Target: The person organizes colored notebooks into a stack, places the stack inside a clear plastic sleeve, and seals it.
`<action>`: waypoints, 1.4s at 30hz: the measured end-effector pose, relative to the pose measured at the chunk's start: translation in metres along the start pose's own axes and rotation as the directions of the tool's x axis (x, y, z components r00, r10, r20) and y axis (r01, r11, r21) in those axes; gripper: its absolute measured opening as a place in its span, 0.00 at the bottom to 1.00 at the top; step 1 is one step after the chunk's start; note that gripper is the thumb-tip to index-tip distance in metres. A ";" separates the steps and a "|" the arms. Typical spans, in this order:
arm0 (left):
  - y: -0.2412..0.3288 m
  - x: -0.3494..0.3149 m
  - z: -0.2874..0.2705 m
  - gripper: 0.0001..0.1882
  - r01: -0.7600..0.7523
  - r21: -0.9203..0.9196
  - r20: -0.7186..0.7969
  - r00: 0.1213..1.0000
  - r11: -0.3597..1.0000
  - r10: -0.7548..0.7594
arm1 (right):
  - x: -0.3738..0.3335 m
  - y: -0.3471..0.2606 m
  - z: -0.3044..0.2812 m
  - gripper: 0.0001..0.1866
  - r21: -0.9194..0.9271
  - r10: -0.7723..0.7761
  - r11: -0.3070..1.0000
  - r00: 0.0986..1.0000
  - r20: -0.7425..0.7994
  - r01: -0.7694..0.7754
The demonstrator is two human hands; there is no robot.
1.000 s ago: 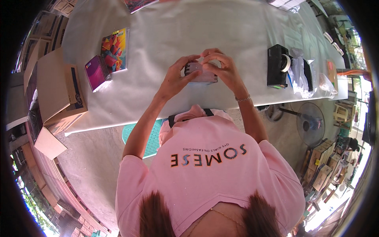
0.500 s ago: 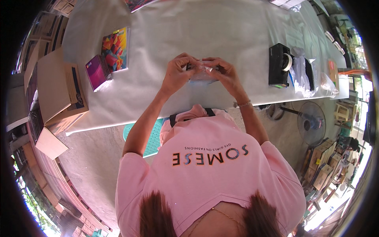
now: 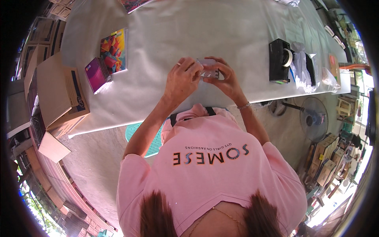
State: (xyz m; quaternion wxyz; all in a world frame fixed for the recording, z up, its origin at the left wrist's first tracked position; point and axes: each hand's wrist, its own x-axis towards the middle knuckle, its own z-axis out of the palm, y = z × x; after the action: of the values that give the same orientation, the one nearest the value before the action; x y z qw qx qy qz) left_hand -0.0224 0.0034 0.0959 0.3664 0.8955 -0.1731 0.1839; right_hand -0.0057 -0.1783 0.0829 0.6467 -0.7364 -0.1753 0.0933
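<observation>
Between my two hands, above the grey-covered table point(image 3: 158, 35), is a small clear plastic packet point(image 3: 209, 73) with dark marks or contents that I cannot make out. The fingers of my left hand point(image 3: 182, 79) are bent and pressed together at the packet's left edge; a ring shows on one of them. My right hand point(image 3: 229, 80) grips the packet's right side, with the thumb below and the fingers above.
On the left lie a purple spiral notebook point(image 3: 96, 75) and a colourful notebook point(image 3: 113, 51), beside an opened cardboard box point(image 3: 57, 91). To the right stand a black tape dispenser point(image 3: 278, 61) and plastic-wrapped items point(image 3: 304, 71). A fan point(image 3: 314, 118) stands beyond the table edge.
The packet has been turned and lifted into clearer view between my hands. My left hand has rolled over, back upward, while my right thumb and fingers have spread around the packet's side.
</observation>
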 end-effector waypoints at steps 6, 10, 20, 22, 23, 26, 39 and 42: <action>-0.001 -0.002 -0.009 0.12 -0.046 -0.075 0.047 0.998 0.996 0.049 | -0.001 0.006 0.000 0.19 0.016 -0.054 0.998 0.998 0.016 0.053; 0.016 -0.003 -0.025 0.13 0.009 -0.090 0.010 1.000 0.996 -0.008 | -0.002 0.003 0.002 0.17 0.023 -0.028 0.999 0.999 -0.030 0.029; -0.017 -0.018 0.002 0.10 -0.155 -0.161 -0.012 0.988 0.975 0.155 | -0.013 0.021 0.026 0.13 -0.167 -0.218 0.969 0.947 -0.237 0.181; -0.017 -0.022 0.008 0.09 -0.150 -0.139 -0.038 0.989 0.979 0.146 | -0.019 0.018 0.026 0.14 -0.259 -0.218 0.954 0.941 -0.260 0.150; -0.017 -0.024 0.010 0.08 -0.146 -0.128 -0.053 0.989 0.981 0.140 | -0.023 0.016 0.020 0.16 -0.305 -0.203 0.944 0.949 -0.239 0.125; -0.017 -0.028 0.011 0.07 -0.192 -0.059 -0.065 0.980 0.980 0.189 | -0.035 0.006 -0.024 0.23 -0.565 -0.271 0.825 0.878 -0.394 0.001; -0.014 -0.036 0.019 0.09 -0.228 0.051 -0.121 0.965 0.972 0.233 | -0.114 0.081 -0.289 0.22 0.125 0.458 0.851 0.604 -0.652 -0.511; -0.013 -0.037 0.025 0.09 -0.218 0.046 -0.122 0.967 0.975 0.222 | -0.108 0.064 -0.279 0.22 0.114 0.479 0.819 0.559 -0.677 -0.563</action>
State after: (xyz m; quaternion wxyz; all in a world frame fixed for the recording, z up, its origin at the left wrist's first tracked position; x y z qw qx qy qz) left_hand -0.0436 0.0009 0.0552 0.3394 0.8632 -0.2448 0.2822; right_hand 0.0056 -0.4824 0.0513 0.5638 -0.7718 0.2941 -0.0057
